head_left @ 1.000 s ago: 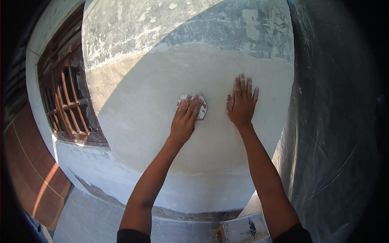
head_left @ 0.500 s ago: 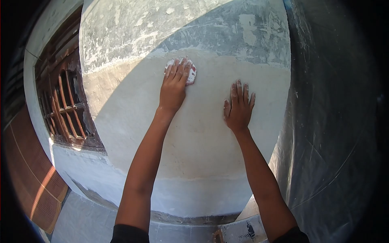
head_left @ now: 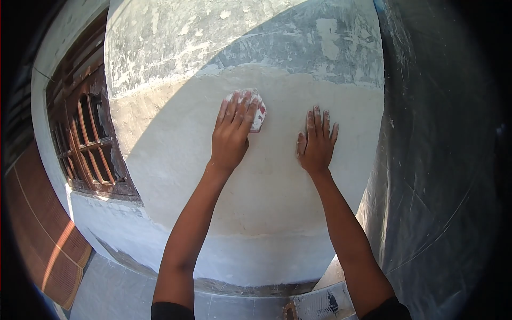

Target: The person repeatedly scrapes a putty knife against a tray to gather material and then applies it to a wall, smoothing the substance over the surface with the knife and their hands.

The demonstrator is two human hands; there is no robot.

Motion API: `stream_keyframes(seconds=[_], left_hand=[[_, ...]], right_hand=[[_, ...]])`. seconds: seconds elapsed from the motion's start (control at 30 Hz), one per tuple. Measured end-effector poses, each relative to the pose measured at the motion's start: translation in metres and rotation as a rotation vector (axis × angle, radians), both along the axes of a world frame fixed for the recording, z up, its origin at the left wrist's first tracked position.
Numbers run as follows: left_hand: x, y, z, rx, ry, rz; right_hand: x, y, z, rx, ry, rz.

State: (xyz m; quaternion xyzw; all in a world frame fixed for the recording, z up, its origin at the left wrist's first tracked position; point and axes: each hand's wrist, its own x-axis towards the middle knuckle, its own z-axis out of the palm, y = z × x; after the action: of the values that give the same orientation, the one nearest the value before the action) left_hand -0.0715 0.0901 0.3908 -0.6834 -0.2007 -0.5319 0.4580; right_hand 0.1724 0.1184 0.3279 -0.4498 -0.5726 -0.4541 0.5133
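Observation:
My left hand [head_left: 232, 136] presses a round, flat red pad [head_left: 260, 118] against the wall [head_left: 266, 186], its fingers lying over the pad. White powder or paste covers much of the pad, and the palm hides part of it. To the right, my right hand [head_left: 318, 144] lies flat on the same wall with its fingers spread and nothing in it. White residue marks the fingertips of both hands. Around the hands the wall is a smooth pale band, while its upper part [head_left: 256, 42] is rough, grey and patchy.
A brown wooden window with bars [head_left: 90, 144] is set in the wall at left. Below it hangs or leans a brown woven mat [head_left: 48, 229]. Dark plastic sheeting [head_left: 432, 186] covers the right side. A whitish object with black marks [head_left: 320, 305] sits at the bottom, on or near grey tiles [head_left: 112, 288].
My left hand has slid the pad down and slightly right along the wall. My right hand stays flat in nearly the same place.

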Motion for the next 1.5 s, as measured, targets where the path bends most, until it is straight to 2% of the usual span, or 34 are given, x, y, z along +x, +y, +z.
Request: stream_keyframes(seconds=[0.1, 0.17, 0.33, 0.47, 0.53, 0.6, 0.77, 0.87, 1.03, 1.27, 1.37, 1.5], left_hand=[[0.004, 0.020, 0.041, 0.008, -0.027, 0.023], [0.006, 0.035, 0.043, -0.023, -0.035, 0.075], [0.015, 0.037, -0.012, -0.059, -0.087, 0.083], [0.016, 0.024, -0.077, -0.197, 0.020, 0.031], [0.015, 0.014, -0.086, -0.195, 0.034, 0.013], [0.012, 0.010, -0.080, -0.139, 0.098, 0.017], [0.011, 0.009, 0.002, -0.030, -0.001, 0.003], [0.015, 0.025, 0.028, -0.004, -0.012, 0.001], [0.024, 0.043, 0.006, -0.047, -0.012, 0.039], [0.021, 0.023, -0.081, -0.179, 0.058, -0.002], [0.016, 0.015, -0.073, -0.148, 0.071, -0.040], [0.016, 0.002, -0.010, -0.003, 0.010, 0.005]], right_hand=[[0.000, -0.001, -0.005, -0.013, -0.007, -0.003], [0.000, -0.001, -0.002, -0.003, -0.009, -0.003], [0.002, 0.000, -0.009, 0.006, 0.001, -0.011], [-0.001, -0.003, -0.013, -0.021, 0.014, -0.007], [-0.001, -0.005, -0.015, -0.039, 0.028, -0.019], [0.000, -0.003, -0.018, -0.028, 0.022, -0.023], [-0.001, -0.003, -0.014, -0.026, 0.021, -0.041], [-0.001, -0.004, -0.017, -0.031, 0.021, -0.034], [-0.001, -0.004, -0.026, -0.030, 0.022, -0.027], [-0.001, -0.005, -0.034, -0.041, 0.027, -0.022], [0.000, -0.003, -0.032, -0.021, 0.024, -0.023], [-0.001, -0.003, -0.031, -0.030, 0.031, -0.024]])
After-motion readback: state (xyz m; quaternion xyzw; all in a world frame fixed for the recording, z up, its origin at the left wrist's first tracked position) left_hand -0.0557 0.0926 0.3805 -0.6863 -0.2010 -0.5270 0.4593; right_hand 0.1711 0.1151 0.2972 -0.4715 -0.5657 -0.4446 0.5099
